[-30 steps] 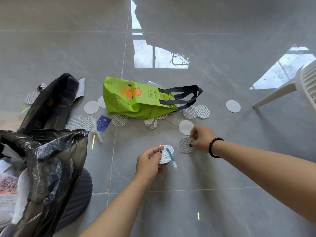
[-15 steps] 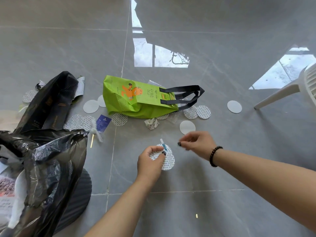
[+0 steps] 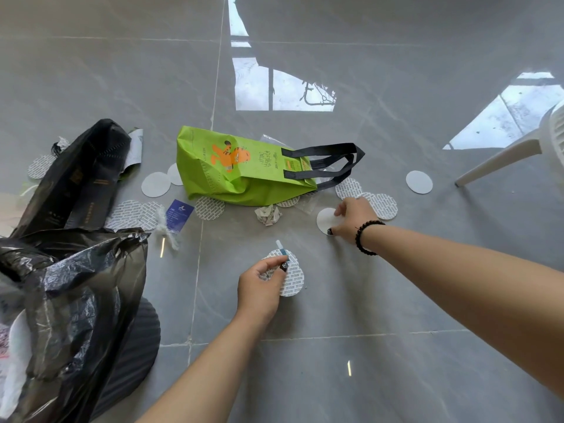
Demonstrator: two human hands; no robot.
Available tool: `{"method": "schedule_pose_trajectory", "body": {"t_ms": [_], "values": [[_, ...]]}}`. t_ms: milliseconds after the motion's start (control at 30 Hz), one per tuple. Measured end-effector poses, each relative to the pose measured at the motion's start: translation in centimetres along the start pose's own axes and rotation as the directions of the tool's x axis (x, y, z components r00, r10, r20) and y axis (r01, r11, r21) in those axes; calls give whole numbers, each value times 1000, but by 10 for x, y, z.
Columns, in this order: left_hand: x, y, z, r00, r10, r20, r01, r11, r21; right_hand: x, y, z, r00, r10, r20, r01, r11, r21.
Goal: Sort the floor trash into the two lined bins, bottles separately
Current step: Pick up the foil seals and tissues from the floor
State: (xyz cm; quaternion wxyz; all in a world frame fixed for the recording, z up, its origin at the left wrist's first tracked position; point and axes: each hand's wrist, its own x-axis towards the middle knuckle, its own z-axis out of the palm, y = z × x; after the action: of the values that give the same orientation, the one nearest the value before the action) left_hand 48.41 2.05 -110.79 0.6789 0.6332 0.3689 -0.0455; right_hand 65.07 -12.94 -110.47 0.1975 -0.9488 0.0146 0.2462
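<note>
My left hand (image 3: 264, 277) holds a few round printed seal discs (image 3: 291, 277) and a small blue-and-white strip (image 3: 281, 248), pinched between thumb and fingers just above the floor. My right hand (image 3: 351, 218) reaches to a plain white disc (image 3: 325, 219) on the floor, thumb and fingertips at its edge. A bin lined with a black bag (image 3: 70, 300) stands at the left with paper trash inside. Several more discs lie scattered around a green tote bag (image 3: 244, 172) lying on its side.
A flattened black bag (image 3: 76, 178), a blue card (image 3: 179, 213), a crumpled paper wad (image 3: 268, 214) and a plastic scrap (image 3: 166, 230) lie on the grey tiled floor. A white plastic chair (image 3: 546, 141) stands at the right edge. Another white disc (image 3: 419, 182) lies near it.
My right hand lifted a printed disc from the floor and passed it to my left hand, then moved up and right to the white disc. My left hand now holds more discs.
</note>
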Motion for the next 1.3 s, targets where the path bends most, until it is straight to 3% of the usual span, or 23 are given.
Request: {"method": "schedule_pose_trajectory", "body": {"t_ms": [167, 233, 300, 333, 400, 433, 467, 567, 667, 700, 767, 833, 867, 967, 1067, 1300], "values": [[1, 3, 2, 998, -61, 14, 61, 996, -61, -2, -1, -6, 997, 76, 27, -78, 993, 87], [1, 4, 1, 995, -95, 26, 97, 992, -86, -4, -1, -8, 998, 44, 52, -48, 996, 80], [1, 5, 0, 993, -116, 29, 118, 988, -104, -13, -2, -8, 996, -20, 83, 1, 976, 219], [1, 5, 1, 991, -131, 32, 134, 984, -121, -20, -3, -8, 992, -37, 117, -8, 931, 365], [1, 7, 2, 985, -164, 43, 169, 972, -162, -38, -6, -7, 973, -37, 228, -131, 726, 676], [1, 8, 2, 983, -173, 53, 180, 967, -179, -48, -7, -6, 955, -45, 294, -200, 632, 749], [0, 9, 3, 983, -170, 67, 180, 965, -189, -56, -7, -2, 936, -56, 346, -242, 611, 753], [0, 7, 8, 988, -127, 90, 140, 977, -159, -76, -5, 11, 895, -89, 437, -211, 779, 591], [-1, 7, 14, 992, -113, 60, 119, 986, -113, -76, -1, 7, 894, -143, 424, -27, 928, 371], [-1, 9, 16, 993, -114, 44, 118, 986, -121, -69, 3, 1, 921, -166, 352, 68, 959, 274], [-3, 14, 19, 994, -111, 25, 113, 978, -174, -50, 12, -18, 982, -176, 63, 168, 979, 112], [-4, 19, 20, 995, -91, 32, 96, 978, -183, -24, 24, -40, 979, -76, -192, 103, 986, 131], [-3, 20, 20, 996, -85, 40, 90, 980, -178, -10, 31, -49, 972, -32, -235, 66, 988, 138], [-4, 25, 19, 995, -81, 49, 89, 981, -174, 20, 47, -61, 994, 56, -93, -59, 997, -39], [-8, 29, 15, 996, -76, 39, 82, 981, -173, 27, 53, -61, 998, 66, 12, -62, 971, -230], [-24, 46, 10, 999, -42, 30, 46, 988, -149, -1, 69, -52, 990, 132, -57, -137, 987, -89]]}}
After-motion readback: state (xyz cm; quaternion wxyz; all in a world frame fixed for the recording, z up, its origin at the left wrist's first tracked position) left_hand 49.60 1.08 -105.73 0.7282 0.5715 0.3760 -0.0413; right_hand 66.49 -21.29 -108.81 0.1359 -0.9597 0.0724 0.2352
